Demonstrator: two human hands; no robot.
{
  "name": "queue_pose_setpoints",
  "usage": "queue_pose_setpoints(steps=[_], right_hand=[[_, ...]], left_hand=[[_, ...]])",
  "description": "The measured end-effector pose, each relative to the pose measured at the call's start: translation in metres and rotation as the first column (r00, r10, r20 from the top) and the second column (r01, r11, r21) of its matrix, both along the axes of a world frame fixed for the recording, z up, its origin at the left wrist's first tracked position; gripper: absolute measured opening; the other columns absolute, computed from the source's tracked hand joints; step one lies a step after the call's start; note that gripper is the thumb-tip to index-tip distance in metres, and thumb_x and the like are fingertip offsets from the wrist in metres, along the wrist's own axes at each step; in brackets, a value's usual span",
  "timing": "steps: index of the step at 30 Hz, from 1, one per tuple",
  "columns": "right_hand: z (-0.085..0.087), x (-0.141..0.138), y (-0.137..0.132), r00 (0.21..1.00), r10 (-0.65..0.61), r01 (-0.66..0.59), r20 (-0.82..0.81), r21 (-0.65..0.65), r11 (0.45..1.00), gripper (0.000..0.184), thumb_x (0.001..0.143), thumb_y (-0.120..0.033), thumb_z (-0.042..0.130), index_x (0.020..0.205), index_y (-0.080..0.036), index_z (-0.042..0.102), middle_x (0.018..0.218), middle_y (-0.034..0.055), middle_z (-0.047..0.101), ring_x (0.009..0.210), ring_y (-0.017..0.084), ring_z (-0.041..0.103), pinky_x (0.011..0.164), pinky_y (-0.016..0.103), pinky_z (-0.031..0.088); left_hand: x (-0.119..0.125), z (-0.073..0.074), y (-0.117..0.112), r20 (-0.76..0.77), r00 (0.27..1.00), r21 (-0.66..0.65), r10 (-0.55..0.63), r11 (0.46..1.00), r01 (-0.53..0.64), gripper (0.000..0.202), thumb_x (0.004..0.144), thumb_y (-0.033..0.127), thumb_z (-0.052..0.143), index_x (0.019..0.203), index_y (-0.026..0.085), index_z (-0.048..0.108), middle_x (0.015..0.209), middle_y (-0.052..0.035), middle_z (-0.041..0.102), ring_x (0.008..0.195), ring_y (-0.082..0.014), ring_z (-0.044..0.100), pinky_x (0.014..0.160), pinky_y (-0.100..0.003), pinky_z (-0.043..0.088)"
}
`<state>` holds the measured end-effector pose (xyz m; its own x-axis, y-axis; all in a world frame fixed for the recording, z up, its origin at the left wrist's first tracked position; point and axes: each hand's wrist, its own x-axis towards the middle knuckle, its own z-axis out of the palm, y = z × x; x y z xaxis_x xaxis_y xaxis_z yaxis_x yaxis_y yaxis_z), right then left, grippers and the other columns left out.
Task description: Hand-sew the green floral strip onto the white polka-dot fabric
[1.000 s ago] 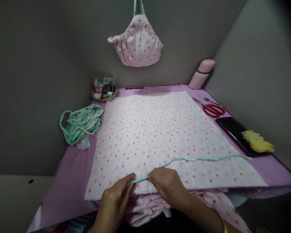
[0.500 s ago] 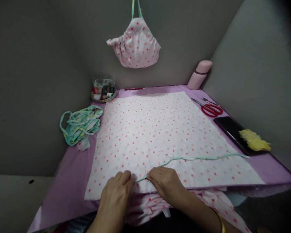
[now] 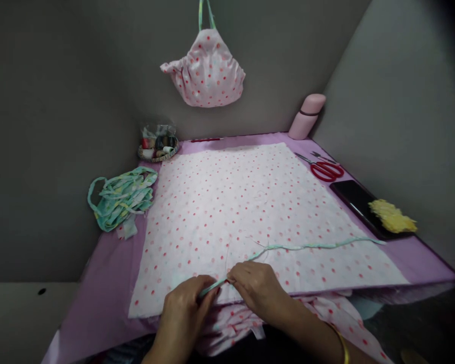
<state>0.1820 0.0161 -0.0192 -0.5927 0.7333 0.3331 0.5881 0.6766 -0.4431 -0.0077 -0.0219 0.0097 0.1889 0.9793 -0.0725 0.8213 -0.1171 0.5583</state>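
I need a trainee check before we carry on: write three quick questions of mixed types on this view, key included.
1. True or false: the pink bottle is farther back on the table than the red-handled scissors.
2. What do the left hand and right hand both hold? A) a pencil B) a green strip C) a thread spool
3. Fill in: the yellow piece lies on the ____.

Key: 1. True. 2. B. 3. Phone.

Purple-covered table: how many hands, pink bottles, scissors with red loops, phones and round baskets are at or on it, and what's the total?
Left hand and right hand, both holding the green strip: 2
Pink bottle: 1
Scissors with red loops: 1
Phone: 1
Round basket: 1
Total: 6
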Motion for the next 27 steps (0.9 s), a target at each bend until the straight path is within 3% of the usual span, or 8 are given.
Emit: queue_pose_setpoints(steps=[3,13,18,21,24,27], right_hand=[[0.001,0.0,-0.001,1.0,-0.003,0.003,0.006,-0.005,1.0,0.029,0.093,-0.018,0.034,0.074,-0.017,0.056,0.065,0.0029,0.06,0.06,0.014,0.053,0.056,0.026,0.033],[0.003,0.0,0.002,1.0,0.007,-0.009,-0.029,-0.084,0.996,0.026,0.09,-0.018,0.037,0.074,-0.017,0.056,0.066,0.0026,0.06,0.061,0.015,0.055,0.056,0.026,0.035],[0.014,0.003,0.0,0.974,-0.105,0.056,-0.202,-0.237,0.97,0.016,0.092,-0.023,0.041,0.091,-0.016,0.055,0.076,0.0037,0.061,0.068,0.014,0.056,0.062,0.024,0.04],[0.021,0.001,-0.007,0.961,-0.101,0.045,-0.256,-0.218,0.975,0.025,0.094,-0.02,0.032,0.089,-0.016,0.056,0.077,0.0057,0.061,0.07,0.015,0.056,0.064,0.024,0.042],[0.02,-0.002,-0.015,0.98,-0.057,0.019,-0.19,-0.196,0.98,0.034,0.097,-0.023,0.029,0.087,-0.017,0.061,0.069,0.0043,0.062,0.065,0.014,0.059,0.059,0.023,0.042],[0.012,-0.004,-0.019,0.99,-0.11,0.097,-0.092,-0.137,0.986,0.042,0.099,-0.03,0.028,0.083,-0.019,0.065,0.06,0.0019,0.062,0.055,0.014,0.059,0.052,0.022,0.04]], left_hand=[[0.001,-0.003,0.003,0.041,0.999,0.012,-0.026,1.0,0.026,0.016,0.084,0.022,0.057,0.097,0.021,0.068,0.091,-0.0036,0.075,0.082,-0.0202,0.07,0.071,-0.029,0.053],[-0.001,-0.006,-0.001,0.231,0.973,0.073,-0.016,0.997,-0.001,0.019,0.086,0.021,0.051,0.086,0.02,0.07,0.078,-0.0019,0.074,0.071,-0.0155,0.069,0.064,-0.023,0.052],[0.0,-0.01,-0.002,0.28,0.958,0.058,0.063,0.995,-0.082,0.019,0.087,0.023,0.05,0.085,0.021,0.069,0.079,-0.001,0.073,0.072,-0.0156,0.068,0.064,-0.024,0.052],[0.0,-0.012,-0.003,0.294,0.953,0.064,0.069,0.994,-0.091,0.018,0.087,0.023,0.05,0.085,0.022,0.069,0.079,-0.0004,0.073,0.072,-0.0156,0.068,0.064,-0.024,0.051],[-0.001,-0.013,-0.005,0.303,0.951,0.08,0.064,0.993,-0.092,0.017,0.086,0.023,0.051,0.087,0.022,0.068,0.08,0.0,0.073,0.072,-0.0153,0.068,0.065,-0.024,0.051],[0.0,-0.014,-0.005,0.306,0.95,0.105,0.064,0.989,-0.1,0.017,0.086,0.023,0.051,0.085,0.022,0.068,0.077,0.0003,0.072,0.07,-0.0149,0.067,0.063,-0.024,0.052]])
